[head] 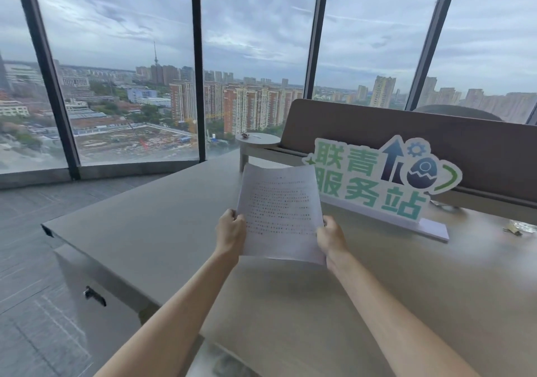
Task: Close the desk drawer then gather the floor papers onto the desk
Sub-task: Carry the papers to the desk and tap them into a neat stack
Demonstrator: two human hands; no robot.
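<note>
Printed white papers [280, 208] are held upright above the grey desk [151, 225], their lower edge close to its top. My left hand [231, 231] grips their left edge and my right hand [331, 238] grips their right edge. Whether it is one sheet or a stack I cannot tell. Below the desk's left side, a drawer front with a dark handle [94, 295] sits flush with the desk body. No paper shows on the visible floor.
A green and white sign [374, 185] stands on the desk right of the papers. Small items [518, 228] lie at the far right. A brown partition [436, 141] and a small round table [257, 140] stand behind. Floor-to-ceiling windows [130, 71] close the left and far sides.
</note>
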